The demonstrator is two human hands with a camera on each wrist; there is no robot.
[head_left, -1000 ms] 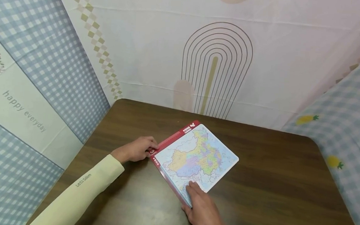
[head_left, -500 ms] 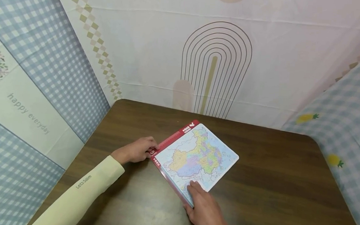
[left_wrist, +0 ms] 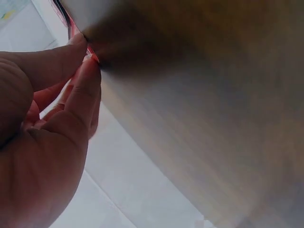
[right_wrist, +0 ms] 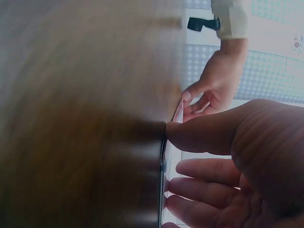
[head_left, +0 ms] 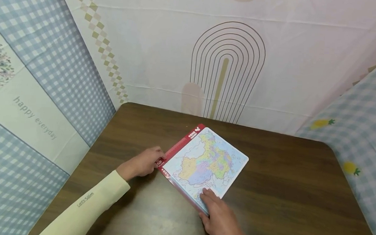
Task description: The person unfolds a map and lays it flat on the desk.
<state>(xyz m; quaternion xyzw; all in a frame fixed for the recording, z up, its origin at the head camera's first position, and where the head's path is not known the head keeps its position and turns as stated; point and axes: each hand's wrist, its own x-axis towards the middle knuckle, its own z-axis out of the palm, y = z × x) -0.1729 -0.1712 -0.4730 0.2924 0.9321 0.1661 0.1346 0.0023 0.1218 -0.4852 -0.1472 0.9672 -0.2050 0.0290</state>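
A flat map board (head_left: 201, 160) lies at a slant on the brown table, printed with a coloured map and edged by a red strip (head_left: 181, 142) along its left side. My left hand (head_left: 144, 162) pinches the red corner nearest it, thumb and fingertips meeting at the edge in the left wrist view. At the near corner, my right hand (head_left: 223, 218) holds the board, its fingers laid over the printed face. The thumb (right_wrist: 197, 135) presses the edge in the right wrist view. What lies under the board is hidden.
Bare wood of the table (head_left: 286, 186) extends to the right of the board. A pale patterned cloth (head_left: 153, 51) hangs behind the table. Blue checked cloths hang at the left (head_left: 61, 47) and right (head_left: 363, 119).
The near corner of the map board and my right hand have shifted slightly to the right, so the board has turned a little. My left hand stays at its corner.
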